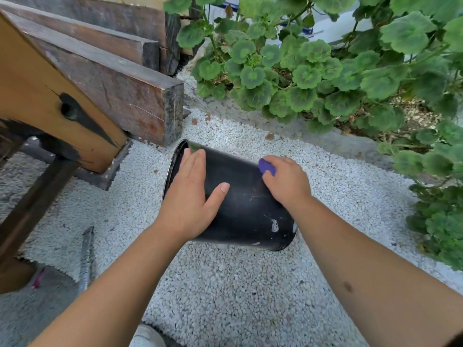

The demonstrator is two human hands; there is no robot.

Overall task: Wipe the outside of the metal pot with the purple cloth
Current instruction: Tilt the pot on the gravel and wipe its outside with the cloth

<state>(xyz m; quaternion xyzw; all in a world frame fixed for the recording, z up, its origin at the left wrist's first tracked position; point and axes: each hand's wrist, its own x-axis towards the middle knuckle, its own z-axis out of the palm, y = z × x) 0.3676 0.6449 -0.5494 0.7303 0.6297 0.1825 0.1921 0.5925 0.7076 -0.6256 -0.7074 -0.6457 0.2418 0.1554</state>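
Note:
A black metal pot [246, 204] lies on its side on white gravel, its open mouth turned to the upper left and its base toward me at the lower right. My left hand [191, 194] rests flat on the pot's upper side near the rim, fingers spread, steadying it. My right hand [285, 182] presses a bunched purple cloth [266, 166] against the pot's far right side. Only a small part of the cloth shows beyond my fingers. White scuffs mark the pot near its base.
White gravel [225, 284] covers the ground. Stacked dark timber beams [120, 96] and a wooden bench leg [37, 96] stand at the left. Geranium plants [325, 78] crowd the top and right. A metal rod [86, 259] lies on the gravel at the lower left.

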